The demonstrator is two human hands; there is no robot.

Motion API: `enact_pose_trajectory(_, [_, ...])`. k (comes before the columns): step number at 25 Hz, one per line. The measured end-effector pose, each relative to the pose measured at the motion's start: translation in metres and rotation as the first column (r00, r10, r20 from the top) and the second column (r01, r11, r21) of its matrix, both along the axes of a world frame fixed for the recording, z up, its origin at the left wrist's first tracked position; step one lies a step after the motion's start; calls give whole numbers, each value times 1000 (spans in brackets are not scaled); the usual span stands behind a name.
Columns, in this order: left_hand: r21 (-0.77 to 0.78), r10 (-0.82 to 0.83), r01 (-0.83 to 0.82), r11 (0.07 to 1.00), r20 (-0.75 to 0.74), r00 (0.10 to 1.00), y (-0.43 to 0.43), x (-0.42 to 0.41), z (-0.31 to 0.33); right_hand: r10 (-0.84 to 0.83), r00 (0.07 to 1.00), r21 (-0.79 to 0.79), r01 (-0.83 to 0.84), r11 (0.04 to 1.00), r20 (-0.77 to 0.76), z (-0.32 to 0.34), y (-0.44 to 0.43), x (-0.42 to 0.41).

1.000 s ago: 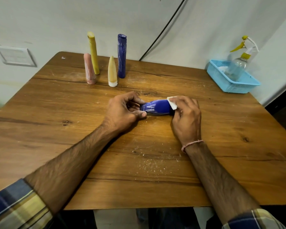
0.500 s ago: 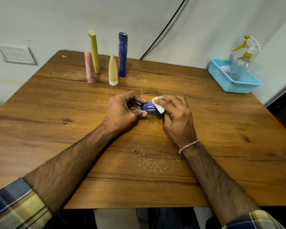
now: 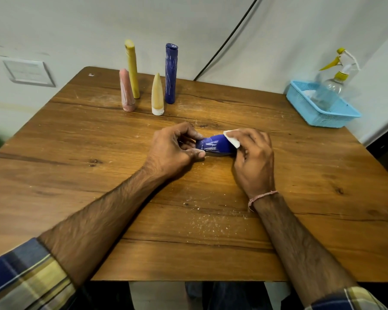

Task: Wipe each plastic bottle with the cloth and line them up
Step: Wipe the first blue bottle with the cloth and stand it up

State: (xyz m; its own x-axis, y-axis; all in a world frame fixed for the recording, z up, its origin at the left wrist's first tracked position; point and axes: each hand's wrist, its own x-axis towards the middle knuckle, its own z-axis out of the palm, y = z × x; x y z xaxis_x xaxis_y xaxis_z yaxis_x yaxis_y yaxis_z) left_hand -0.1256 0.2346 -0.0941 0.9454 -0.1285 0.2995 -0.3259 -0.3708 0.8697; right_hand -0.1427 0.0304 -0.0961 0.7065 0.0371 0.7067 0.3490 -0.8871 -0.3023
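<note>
Blue bottle [image 3: 214, 146] lies sideways mid-table; white cloth [image 3: 232, 139] against it.

Left hand [image 3: 173, 151] pinching with curled fingers [image 3: 194, 134], right hand [image 3: 253, 157] curled — forearms [image 3: 103, 220] angled inward

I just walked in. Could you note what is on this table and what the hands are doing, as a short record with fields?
surface: wooden table
left hand: pinches one end of the small blue bottle, which is held sideways
right hand: holds the white cloth against the bottle's other end
standing at the far side: pink bottle, yellow bottle, cream cone-shaped bottle, tall blue bottle
far right corner: blue basket holding a spray bottle
</note>
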Motion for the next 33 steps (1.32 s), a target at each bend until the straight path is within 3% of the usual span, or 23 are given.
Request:
enact_pose_trajectory(5, [-49, 14, -14, 999, 9, 1000, -2, -3, -1, 212, 977, -160, -213, 964, -28, -3, 22, -8])
enact_pose_trajectory(9, [-17, 11, -11, 1000, 2, 1000, -4, -6, 3, 23, 999, -34, -22, 999, 31, -1, 9, -3])
enact_pose_trajectory(13, [-54, 5, -6, 999, -19, 1000, -5, -6, 3, 248, 969, -148, -246, 958, -5, -6, 24, -9])
enact_pose_trajectory(17, [-18, 33, -33, 999, -14, 999, -6, -5, 2, 67, 997, -32, -65, 997, 41, -3, 10, -1])
enact_pose_trajectory(21, [-54, 34, -35, 998, -12, 999, -5, -5, 2, 242, 970, -132, -241, 962, -9, -6, 22, -9])
enact_pose_trajectory(25, [-42, 51, -52, 998, -19, 998, -5, -4, 0, 62, 998, -42, -61, 997, 19, -3, 11, -3])
enact_pose_trajectory(30, [-87, 1, -5, 996, -44, 999, -5, -5, 1, 226, 974, -142, -228, 963, -31, -4, 24, -10])
enact_pose_trajectory(33, [-42, 6, -8, 999, -49, 999, -4, -3, 0, 82, 997, -46, -81, 996, 6, -3, 14, -5])
